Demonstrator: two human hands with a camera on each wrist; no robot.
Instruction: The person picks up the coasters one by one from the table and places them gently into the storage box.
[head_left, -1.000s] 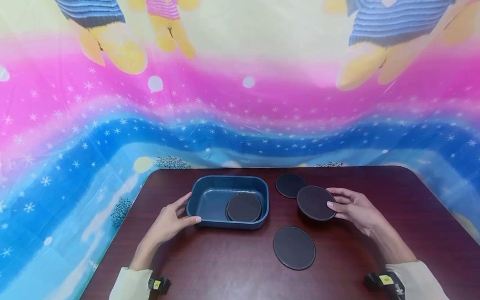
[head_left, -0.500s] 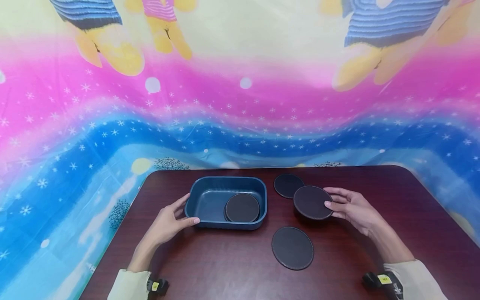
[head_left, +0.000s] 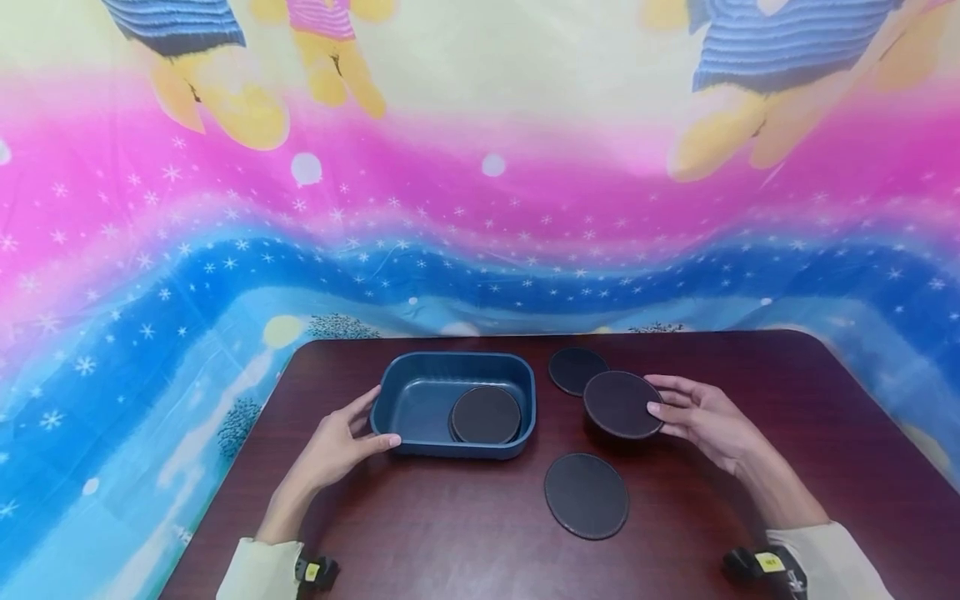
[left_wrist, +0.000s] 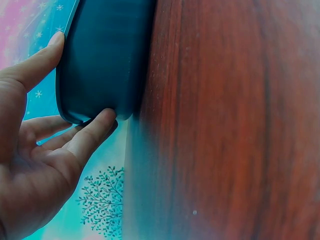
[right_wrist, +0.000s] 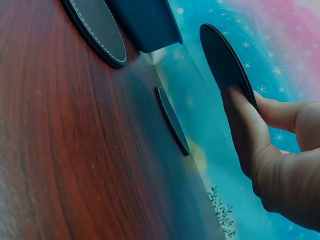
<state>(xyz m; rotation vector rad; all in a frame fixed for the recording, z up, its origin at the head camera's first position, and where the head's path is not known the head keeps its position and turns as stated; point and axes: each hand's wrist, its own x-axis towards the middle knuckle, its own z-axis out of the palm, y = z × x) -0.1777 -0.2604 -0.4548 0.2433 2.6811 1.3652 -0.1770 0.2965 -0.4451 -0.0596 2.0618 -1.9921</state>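
A dark round coaster (head_left: 622, 405) is pinched at its right edge by my right hand (head_left: 708, 421), thumb on top and fingers beneath. The right wrist view shows this coaster (right_wrist: 225, 60) held above the table. My left hand (head_left: 337, 442) grips the left end of a blue rectangular container (head_left: 465, 451), thumb at the near left corner and fingers round the end. Inside the container, on its right side, lies a round dark coaster or small stack (head_left: 486, 415). In the left wrist view fingers of the left hand (left_wrist: 55, 145) touch the container's wall (left_wrist: 100, 65).
One dark coaster (head_left: 577, 371) lies on the table behind the held one, partly overlapped by it in the head view. Another coaster (head_left: 587, 496) lies nearer the front of the brown table (head_left: 450, 533). A patterned cloth (head_left: 480, 200) hangs behind the table.
My right hand has shifted slightly left with its coaster. The left hand keeps its grip on the container, and the other coasters lie where they were.
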